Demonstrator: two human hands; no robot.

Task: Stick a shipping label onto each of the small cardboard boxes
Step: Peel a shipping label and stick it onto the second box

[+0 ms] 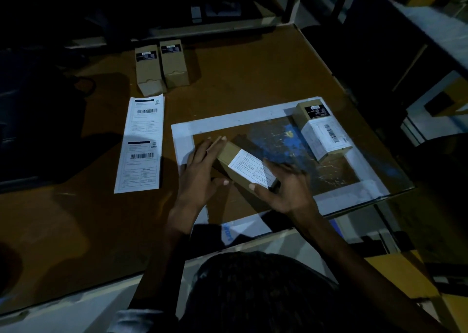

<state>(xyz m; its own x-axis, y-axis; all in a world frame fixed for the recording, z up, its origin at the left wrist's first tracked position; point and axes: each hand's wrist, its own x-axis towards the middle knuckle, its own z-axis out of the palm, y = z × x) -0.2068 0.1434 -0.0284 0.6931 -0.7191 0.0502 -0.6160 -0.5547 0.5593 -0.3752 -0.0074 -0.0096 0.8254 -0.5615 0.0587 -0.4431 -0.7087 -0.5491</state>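
The head camera looks down on a brown table in dim light. Near the table's right edge, white tape marks out a rectangle on the surface. Inside that rectangle, toward its left side, both hands hold a small cardboard box lying on its side, with a white shipping label on its upper face.

The left hand grips the box's left end: the fingers are stretched over the far end and the thumb is curled round the near edge. The right hand holds the right end, fingers bent over the label and the thumb pressed against the near side of the box.

In the far right corner of the taped rectangle lies a second box, also on its side, with a white label wrapped over it and a black sticker at its far end.

Toward the table's far edge, left of centre, two more boxes stand touching side by side, each with a black sticker on top and no white label visible. Just in front of them, a strip of two unused labels lies flat on the table, left of the taped rectangle.
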